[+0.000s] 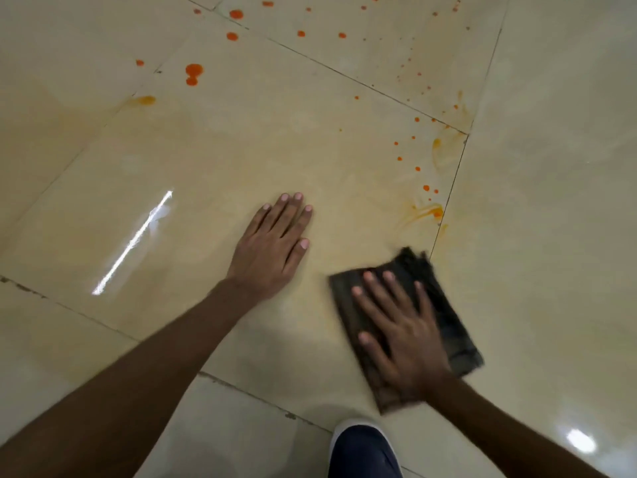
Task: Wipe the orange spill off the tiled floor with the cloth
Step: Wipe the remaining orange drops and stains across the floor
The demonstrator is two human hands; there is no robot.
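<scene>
The right hand lay flat with straight, spread fingers pressing on a dark folded cloth, which rested on the glossy tiled floor just beside a grout line. The left hand was released, palm down on the bare tile, fingers straight. Orange drops and smears of the spill lay farther out, beyond both hands. A dark shoe showed at the lower edge.

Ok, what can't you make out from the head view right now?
Head view only:
Tile under the cloth and right hand: covered, any orange there unseen.
Cloth's far corner: motion-blurred.
Orange spill: runs off the top edge, extent unknown.
Shoe: cut by the bottom edge.
</scene>
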